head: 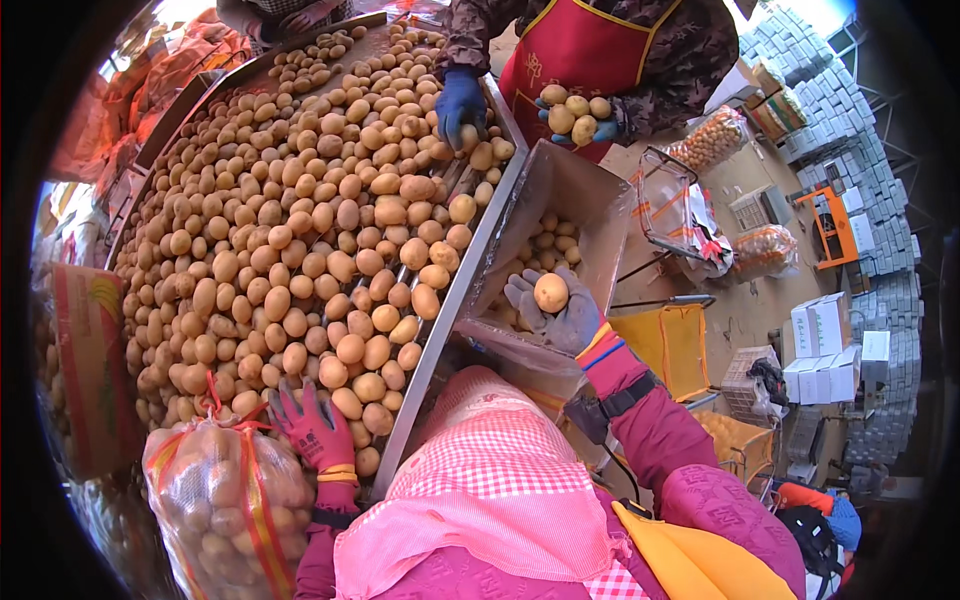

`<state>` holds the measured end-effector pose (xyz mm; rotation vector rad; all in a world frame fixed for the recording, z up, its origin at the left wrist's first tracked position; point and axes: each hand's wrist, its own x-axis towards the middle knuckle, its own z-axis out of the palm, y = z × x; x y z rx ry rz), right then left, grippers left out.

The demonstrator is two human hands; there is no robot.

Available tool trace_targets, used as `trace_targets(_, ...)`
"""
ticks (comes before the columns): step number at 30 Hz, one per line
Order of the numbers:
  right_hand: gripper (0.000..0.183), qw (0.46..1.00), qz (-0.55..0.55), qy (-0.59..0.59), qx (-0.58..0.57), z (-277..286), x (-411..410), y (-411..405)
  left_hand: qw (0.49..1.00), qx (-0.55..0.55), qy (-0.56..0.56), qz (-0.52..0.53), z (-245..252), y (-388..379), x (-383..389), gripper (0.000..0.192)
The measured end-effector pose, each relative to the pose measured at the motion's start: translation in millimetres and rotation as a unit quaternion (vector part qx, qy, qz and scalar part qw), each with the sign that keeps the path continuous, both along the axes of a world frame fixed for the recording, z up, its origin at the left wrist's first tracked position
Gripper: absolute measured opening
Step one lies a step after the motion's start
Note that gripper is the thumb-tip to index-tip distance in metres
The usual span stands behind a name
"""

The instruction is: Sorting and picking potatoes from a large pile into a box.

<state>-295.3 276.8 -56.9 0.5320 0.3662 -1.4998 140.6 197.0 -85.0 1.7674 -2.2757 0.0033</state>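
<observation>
My left hand (pixel 313 429), in a pink rubber-coated glove, lies palm down at the near edge of the heaped potatoes (pixel 300 225), its fingers spread and gripping nothing. Close beside it on the left stands a tied clear mesh bag of potatoes (pixel 225 495). On the upturned palm of my right hand (pixel 562 319), in a worn grey-coated glove, rests one round potato (pixel 551 292). That hand is above a plastic-lined cardboard box (pixel 581 176), which has several potatoes (pixel 553 241) inside. Part of the box's contents is hidden behind my hand.
The metal rim (pixel 439 330) of the sorting table runs between the heap and the box. Across from me, a co-worker's gloved hand (pixel 459 109) touches potatoes; their other glove (pixel 604 131) holds several. A yellow-sided cart (pixel 667 349) and stacked white cartons (pixel 821 352) stand right.
</observation>
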Motion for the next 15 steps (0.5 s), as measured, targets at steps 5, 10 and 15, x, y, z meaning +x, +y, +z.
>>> trace_targets(5, 0.048, 0.999, -0.003, -0.032, 0.002, -28.8, -22.9, -9.7, 0.998, 0.047, -0.003, 0.031, 5.7, -1.3, -4.1, 0.05)
trace_targets(10, 0.059, 0.983, -0.132, 0.063, 0.111, -34.4, -77.9, -12.8, 0.994, 0.104, -0.013, 0.012, 37.6, -5.2, -24.4, 0.058)
trace_targets(15, 0.063, 0.957, 0.012, 0.258, 0.13, -29.6, -78.1, -71.2, 0.968, 0.219, 0.012, -0.12, 48.4, -69.0, -76.4, 0.068)
